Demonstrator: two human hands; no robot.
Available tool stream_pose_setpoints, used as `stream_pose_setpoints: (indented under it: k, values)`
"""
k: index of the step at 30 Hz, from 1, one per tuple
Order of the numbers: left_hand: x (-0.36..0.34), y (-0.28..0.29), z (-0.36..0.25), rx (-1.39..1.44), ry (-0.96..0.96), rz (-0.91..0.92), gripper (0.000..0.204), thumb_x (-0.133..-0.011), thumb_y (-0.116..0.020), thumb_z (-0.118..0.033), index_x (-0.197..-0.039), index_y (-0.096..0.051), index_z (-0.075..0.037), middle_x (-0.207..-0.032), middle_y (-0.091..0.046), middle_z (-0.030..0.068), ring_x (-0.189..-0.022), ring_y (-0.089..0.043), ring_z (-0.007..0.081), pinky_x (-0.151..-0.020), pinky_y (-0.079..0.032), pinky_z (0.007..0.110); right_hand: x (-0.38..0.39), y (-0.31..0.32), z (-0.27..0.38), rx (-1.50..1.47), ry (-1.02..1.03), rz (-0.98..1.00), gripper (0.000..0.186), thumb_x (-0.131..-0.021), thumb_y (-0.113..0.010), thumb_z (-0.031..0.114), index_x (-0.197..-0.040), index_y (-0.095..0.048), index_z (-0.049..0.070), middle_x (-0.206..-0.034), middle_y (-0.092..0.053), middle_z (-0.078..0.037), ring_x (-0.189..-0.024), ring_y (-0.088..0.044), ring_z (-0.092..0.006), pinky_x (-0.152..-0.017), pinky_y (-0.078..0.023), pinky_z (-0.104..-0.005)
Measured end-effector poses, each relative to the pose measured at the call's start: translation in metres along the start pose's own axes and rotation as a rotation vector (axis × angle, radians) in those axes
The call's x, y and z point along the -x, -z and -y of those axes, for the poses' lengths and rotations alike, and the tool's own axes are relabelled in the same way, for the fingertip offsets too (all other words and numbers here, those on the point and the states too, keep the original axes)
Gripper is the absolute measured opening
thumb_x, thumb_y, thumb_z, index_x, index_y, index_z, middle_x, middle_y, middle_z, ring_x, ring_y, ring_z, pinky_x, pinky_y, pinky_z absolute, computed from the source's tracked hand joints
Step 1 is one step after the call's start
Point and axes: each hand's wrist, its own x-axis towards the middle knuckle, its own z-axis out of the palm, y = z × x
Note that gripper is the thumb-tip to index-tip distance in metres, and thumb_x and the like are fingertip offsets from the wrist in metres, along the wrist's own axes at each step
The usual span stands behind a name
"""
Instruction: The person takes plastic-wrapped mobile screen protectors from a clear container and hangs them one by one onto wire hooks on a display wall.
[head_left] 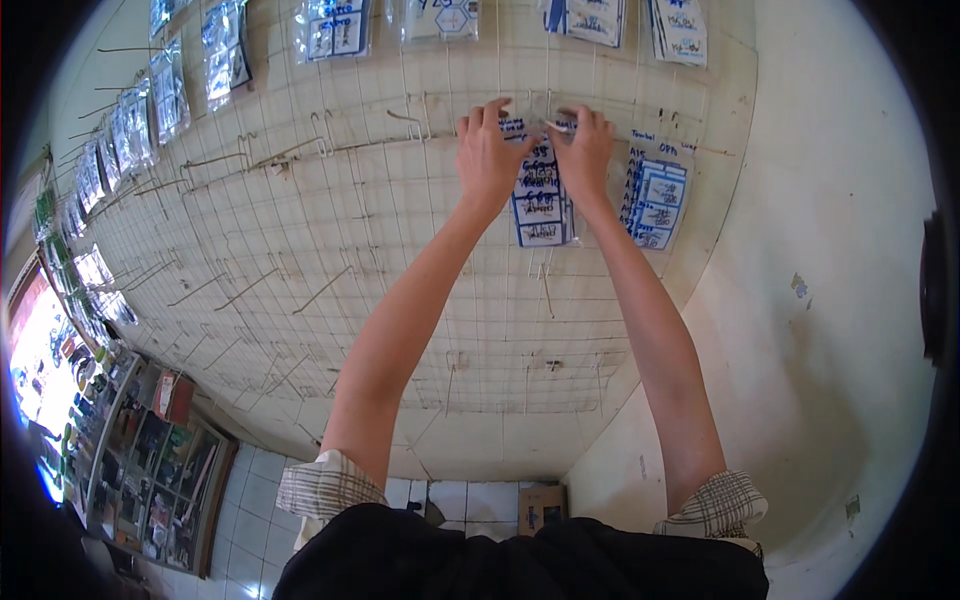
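Note:
A clear plastic packet of blue-bordered, handwritten labels hangs upright against the wire grid wall. Both hands are at its top edge, with fingers curled: my left hand grips the upper left corner, and my right hand pinches the upper right, near a wire hook. Their fingertips partly hide the top and whatever hook is behind it. Just right of my right hand hangs a similar packet with blue handwriting and stacked labels.
More packets hang along the top and left of the grid, among many protruding hooks. A bare wall stands at the right. At lower left are a bright opening and a glass cabinet. A cardboard box sits on the tiled floor.

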Motion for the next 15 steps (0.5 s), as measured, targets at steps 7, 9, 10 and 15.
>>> stream_pose_setpoints:
  k: [7,9,10,15]
  values:
    - [0.128,0.121,-0.025,0.099,-0.107,0.225,0.065,-0.066,-0.073,-0.017,-0.120,-0.041,-0.004,-0.120,-0.042,0.0132,-0.116,-0.034,0.0310,-0.097,-0.028,0.042,0.083,0.124,0.066,-0.263,0.067,-0.004,0.030,-0.077,-0.060,0.007,-0.105,-0.050,0.003,-0.104,-0.052,-0.010,-0.101,-0.043,-0.0272,-0.089,-0.030,-0.0376]
    - [0.186,0.177,-0.020,0.101,0.020,0.248,0.043,-0.068,-0.067,-0.007,-0.107,-0.051,-0.002,-0.111,-0.050,0.0145,-0.112,-0.042,0.0314,-0.093,-0.032,0.041,0.151,0.143,0.102,-0.645,-0.051,0.126,0.015,-0.074,-0.056,-0.001,-0.089,-0.054,0.002,-0.092,-0.056,-0.012,-0.086,-0.051,-0.0253,-0.079,-0.038,-0.0367]
    - [0.220,0.191,-0.015,0.100,0.103,0.261,0.033,-0.068,-0.065,-0.006,-0.099,-0.054,-0.001,-0.103,-0.054,0.0142,-0.105,-0.047,0.0311,-0.090,-0.035,0.040,0.190,0.154,0.110,-0.721,-0.056,0.288,0.012,-0.073,-0.055,-0.003,-0.083,-0.055,0.002,-0.087,-0.056,-0.012,-0.080,-0.053,-0.0250,-0.078,-0.039,-0.0352]
    - [0.454,0.273,0.039,0.051,0.981,0.143,0.019,-0.078,-0.057,-0.002,-0.096,-0.057,0.000,-0.095,-0.059,0.0114,-0.093,-0.056,0.0229,-0.080,-0.043,0.031,0.403,0.134,0.172,-1.030,-0.330,1.294,0.013,-0.081,-0.053,0.011,-0.094,-0.056,0.007,-0.089,-0.055,-0.010,-0.083,-0.054,-0.0273,-0.073,-0.044,-0.0328]
